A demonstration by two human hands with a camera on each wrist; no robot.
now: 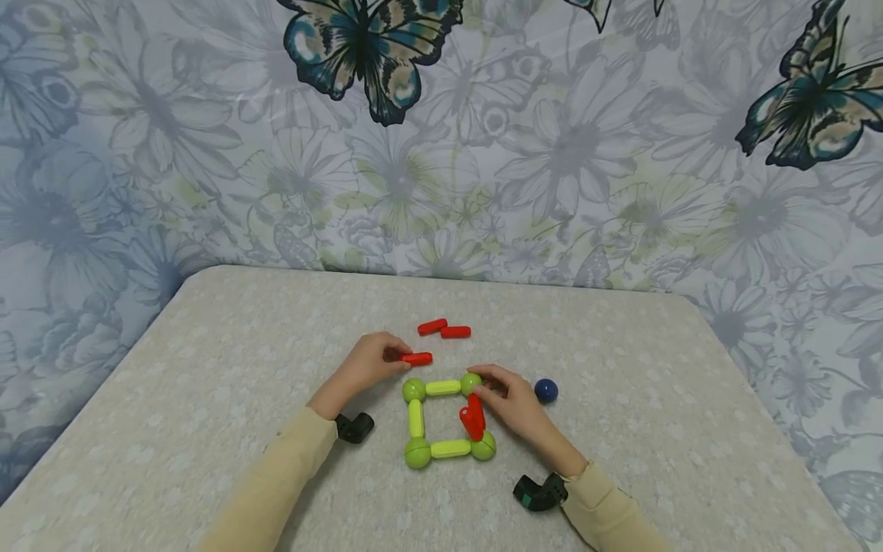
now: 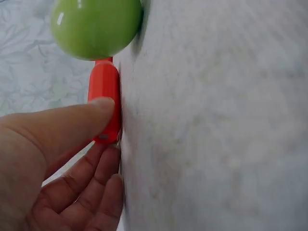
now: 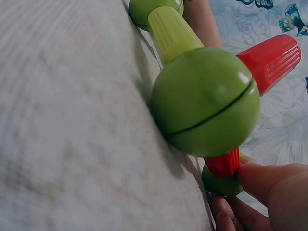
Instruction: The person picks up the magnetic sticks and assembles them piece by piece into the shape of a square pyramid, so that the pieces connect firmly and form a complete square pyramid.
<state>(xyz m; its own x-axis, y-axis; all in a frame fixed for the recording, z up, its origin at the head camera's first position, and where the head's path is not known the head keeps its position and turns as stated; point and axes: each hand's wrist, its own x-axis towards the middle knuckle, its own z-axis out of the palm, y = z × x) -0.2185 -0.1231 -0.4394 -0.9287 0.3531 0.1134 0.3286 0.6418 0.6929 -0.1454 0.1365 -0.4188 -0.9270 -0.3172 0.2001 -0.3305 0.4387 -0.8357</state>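
My left hand (image 1: 369, 362) pinches a short red stick (image 1: 418, 359) near one end, close over the table. In the left wrist view the thumb lies along this red stick (image 2: 104, 86). A square frame of green balls and sticks lies in front of me, three of its sides yellow-green sticks (image 1: 450, 449). My right hand (image 1: 509, 399) grips the far right green ball (image 1: 471, 382), its thumb beside the red stick that forms the right side. From the near right green ball (image 3: 207, 103) another red stick (image 3: 272, 60) sticks up at an angle.
Two loose red sticks (image 1: 455, 332) lie beyond the frame, end to end. A dark blue ball (image 1: 546, 391) sits to the right of my right hand. The patterned tablecloth (image 1: 276, 322) reaches back to a wall (image 1: 441, 192) with flowers and butterflies.
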